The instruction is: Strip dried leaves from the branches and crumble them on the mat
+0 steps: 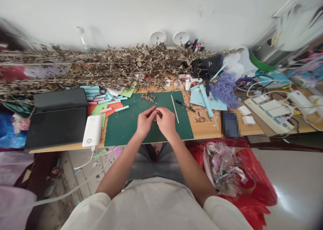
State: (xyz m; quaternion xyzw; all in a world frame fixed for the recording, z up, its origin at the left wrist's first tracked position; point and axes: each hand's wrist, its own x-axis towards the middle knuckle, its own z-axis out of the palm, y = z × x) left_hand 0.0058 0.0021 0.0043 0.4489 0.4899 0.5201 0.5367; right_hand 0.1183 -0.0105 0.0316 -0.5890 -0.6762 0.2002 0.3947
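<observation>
Over the green cutting mat (121, 129), my left hand (145, 121) and my right hand (166, 121) meet at the fingertips. Both are closed in a pinch on a small bit of dried leaf (158, 111), mostly hidden by the fingers. Just beyond them on the mat lies a small pile of dried leaf pieces (148, 96), with crumbs scattered around. A thin wooden stick (175, 109) rests to the right of my right hand, and a black pen (185, 105) lies across the mat's right edge.
Long dried leafy stems (141, 61) stretch along the back. To the left are a black tablet case (57, 125), a white power bank (92, 130) and rolled paper tubes (92, 92). Rightward sit a glue gun (191, 81), purple yarn (224, 88), a phone (230, 124) and a power strip (270, 115).
</observation>
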